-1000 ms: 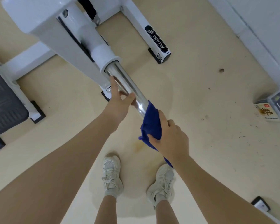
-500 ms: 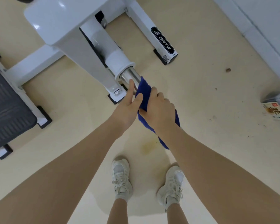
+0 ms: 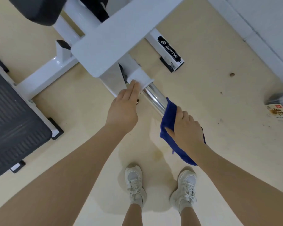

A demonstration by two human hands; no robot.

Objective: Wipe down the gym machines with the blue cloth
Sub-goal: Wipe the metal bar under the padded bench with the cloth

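I read the step in hand as wiping the chrome bar [image 3: 155, 97] that sticks out of the white machine [image 3: 108, 51] toward me. To do it well I would keep the left hand [image 3: 123, 110] bracing the machine so the arm cannot swing, and run the cloth [image 3: 168, 118] along the whole bare length of the bar up to the white collar [image 3: 140, 78], turning the wrist so the underside gets wiped too, not just the top.

Left to right: the left hand lies flat, its fingers [image 3: 132, 88] straight and together, their tips touching the collar's near-left edge. It holds nothing. Just to its right the bar shows bare and shiny between collar and cloth. Then comes the cloth, wrapped over the bar's near end, with my right hand [image 3: 185, 128] on top. The right fingers [image 3: 180, 111] curl over the cloth and clamp it against the bar; the thumb presses the cloth's left side. Whether the cloth goes fully round the bar I cannot tell, since the hand hides the far side. A loose tail of cloth hangs below the wrist toward the floor [image 3: 219, 95]; I would gather that in my palm so it does not drag.
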